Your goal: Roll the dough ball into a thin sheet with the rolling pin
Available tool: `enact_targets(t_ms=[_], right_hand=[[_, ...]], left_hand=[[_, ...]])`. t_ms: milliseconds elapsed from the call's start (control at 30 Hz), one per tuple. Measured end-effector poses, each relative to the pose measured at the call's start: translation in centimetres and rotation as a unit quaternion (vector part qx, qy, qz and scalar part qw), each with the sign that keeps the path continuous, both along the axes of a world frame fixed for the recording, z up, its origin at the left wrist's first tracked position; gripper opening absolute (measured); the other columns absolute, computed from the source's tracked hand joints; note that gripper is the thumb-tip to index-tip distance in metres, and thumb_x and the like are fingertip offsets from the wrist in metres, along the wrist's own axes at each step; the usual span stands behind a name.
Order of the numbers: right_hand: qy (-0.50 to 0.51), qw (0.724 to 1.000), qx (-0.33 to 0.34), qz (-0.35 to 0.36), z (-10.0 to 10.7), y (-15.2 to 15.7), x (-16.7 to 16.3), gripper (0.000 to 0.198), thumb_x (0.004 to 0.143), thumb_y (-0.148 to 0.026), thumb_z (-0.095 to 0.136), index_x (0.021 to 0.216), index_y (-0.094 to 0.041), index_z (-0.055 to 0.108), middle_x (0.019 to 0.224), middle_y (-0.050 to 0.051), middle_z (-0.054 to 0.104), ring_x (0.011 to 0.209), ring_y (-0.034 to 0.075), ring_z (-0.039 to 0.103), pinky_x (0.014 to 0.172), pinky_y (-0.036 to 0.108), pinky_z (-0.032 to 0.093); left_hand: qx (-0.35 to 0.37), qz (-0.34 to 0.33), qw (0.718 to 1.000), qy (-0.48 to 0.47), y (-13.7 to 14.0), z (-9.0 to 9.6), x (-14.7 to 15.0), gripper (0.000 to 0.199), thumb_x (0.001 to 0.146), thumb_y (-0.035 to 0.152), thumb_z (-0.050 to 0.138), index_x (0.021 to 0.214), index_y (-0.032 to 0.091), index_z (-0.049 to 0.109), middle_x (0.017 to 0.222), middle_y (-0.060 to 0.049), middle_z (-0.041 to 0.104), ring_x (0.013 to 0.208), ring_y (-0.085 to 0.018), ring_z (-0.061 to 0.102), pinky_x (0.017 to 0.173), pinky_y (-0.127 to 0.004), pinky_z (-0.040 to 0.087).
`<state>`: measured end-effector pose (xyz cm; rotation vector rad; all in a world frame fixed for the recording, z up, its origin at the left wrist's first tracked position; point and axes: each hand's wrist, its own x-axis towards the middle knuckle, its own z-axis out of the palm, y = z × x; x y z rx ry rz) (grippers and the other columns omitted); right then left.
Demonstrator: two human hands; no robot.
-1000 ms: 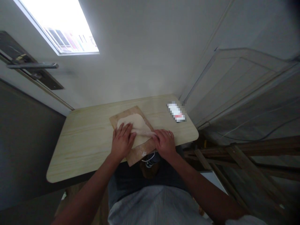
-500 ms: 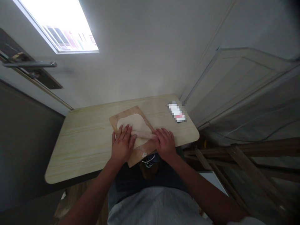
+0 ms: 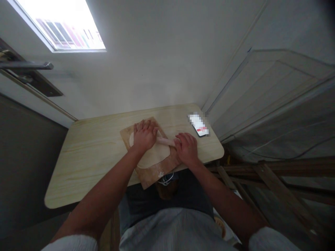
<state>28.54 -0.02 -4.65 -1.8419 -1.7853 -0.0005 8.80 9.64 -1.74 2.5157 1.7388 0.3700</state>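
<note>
A pale sheet of dough (image 3: 154,157) lies flat on a brown wooden board (image 3: 154,170). Across its far part runs a slim, light rolling pin (image 3: 165,141). My left hand (image 3: 145,134) is over the pin's left end, fingers bent over it and pointing away from me, hiding that end and some dough. At the pin's right end, beyond the dough's edge, my right hand (image 3: 186,147) is closed round it.
The board rests on a light wood-grain table (image 3: 86,157) against a white door (image 3: 157,69). A phone (image 3: 199,124) lies at the table's right. Dark wooden beams (image 3: 288,167) stand to the right, below table height. A metal door handle (image 3: 28,65) juts out at upper left.
Both hands have moved away from me with the rolling pin, the left one farther. More of the dough's near part shows now. The view has shifted slightly.
</note>
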Motion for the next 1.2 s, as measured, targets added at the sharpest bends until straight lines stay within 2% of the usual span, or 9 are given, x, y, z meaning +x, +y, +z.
enact_targets(t_ms=[100,200,300,467,567,667,767,933,1200], right_hand=[[-0.005,1.000,-0.011,0.011,0.0,-0.8,-0.1,0.033,0.103,-0.040,0.044,0.112,-0.021,0.069,0.120,0.009,0.070,0.121,0.027,0.053,0.108,0.043,0.032],[-0.004,1.000,-0.022,0.021,0.2,-2.1,-0.5,0.032,0.103,-0.040,0.045,0.116,-0.020,0.067,0.120,0.010,0.070,0.120,0.026,0.055,0.108,0.043,0.033],[0.008,0.999,-0.018,0.027,0.4,-3.8,-1.2,0.034,0.103,-0.040,0.045,0.122,-0.020,0.064,0.124,0.010,0.069,0.126,0.027,0.054,0.112,0.044,0.030],[0.014,0.999,0.001,0.042,0.4,-6.9,-2.6,0.038,0.103,-0.036,0.044,0.135,-0.019,0.056,0.136,0.010,0.064,0.134,0.026,0.049,0.118,0.048,0.024],[0.003,0.999,-0.001,0.038,0.2,-8.4,-3.4,0.044,0.102,-0.036,0.046,0.142,-0.018,0.051,0.142,0.012,0.059,0.137,0.028,0.046,0.119,0.051,0.024],[-0.012,0.999,-0.003,0.031,-0.1,-9.0,-3.9,0.048,0.101,-0.037,0.046,0.145,-0.018,0.048,0.146,0.013,0.056,0.141,0.029,0.043,0.120,0.053,0.022],[-0.018,1.000,-0.001,0.023,-0.5,-8.4,-3.8,0.048,0.102,-0.039,0.046,0.145,-0.019,0.047,0.147,0.012,0.055,0.141,0.030,0.042,0.120,0.054,0.021],[-0.032,0.999,0.013,0.000,-0.7,-5.4,-2.6,0.044,0.102,-0.039,0.047,0.142,-0.020,0.051,0.145,0.012,0.057,0.140,0.030,0.043,0.118,0.054,0.021],[-0.015,0.999,0.031,-0.039,-0.4,-1.0,-0.1,0.040,0.101,-0.044,0.049,0.130,-0.018,0.060,0.131,0.013,0.065,0.129,0.030,0.050,0.112,0.050,0.030]], left_hand=[[-0.005,0.001,1.000,0.004,0.6,-0.1,0.4,0.057,0.103,0.048,0.023,0.154,0.028,0.040,0.160,-0.006,0.042,0.149,-0.034,0.031,0.119,-0.064,0.018],[0.003,-0.001,1.000,0.008,-0.2,-0.2,0.0,0.057,0.103,0.048,0.024,0.152,0.025,0.043,0.159,-0.008,0.042,0.150,-0.032,0.030,0.120,-0.063,0.018],[0.004,-0.006,1.000,0.010,-2.1,-0.2,-1.0,0.058,0.103,0.047,0.023,0.149,0.021,0.047,0.158,-0.011,0.044,0.149,-0.030,0.032,0.120,-0.062,0.019],[0.022,0.000,1.000,-0.003,-6.3,-0.7,-3.1,0.062,0.104,0.049,0.024,0.153,0.014,0.039,0.159,-0.014,0.041,0.150,-0.028,0.031,0.121,-0.059,0.023],[0.027,-0.002,1.000,-0.004,-8.3,-1.0,-4.3,0.064,0.104,0.050,0.025,0.155,0.013,0.034,0.160,-0.014,0.040,0.150,-0.028,0.031,0.121,-0.056,0.025],[0.027,-0.007,1.000,0.001,-9.0,-1.2,-5.0,0.063,0.104,0.050,0.026,0.156,0.015,0.032,0.160,-0.013,0.039,0.151,-0.028,0.031,0.121,-0.056,0.026],[0.027,-0.010,1.000,0.004,-8.3,-1.2,-4.7,0.061,0.104,0.049,0.027,0.155,0.017,0.033,0.160,-0.012,0.040,0.150,-0.028,0.032,0.121,-0.056,0.025],[0.027,-0.006,1.000,0.004,-5.0,-0.8,-2.6,0.059,0.104,0.048,0.024,0.153,0.019,0.039,0.158,-0.011,0.043,0.150,-0.028,0.032,0.121,-0.058,0.023],[0.022,-0.011,1.000,0.012,0.3,-0.2,1.0,0.059,0.103,0.049,0.022,0.151,0.024,0.045,0.160,-0.009,0.042,0.148,-0.033,0.033,0.119,-0.063,0.020]])
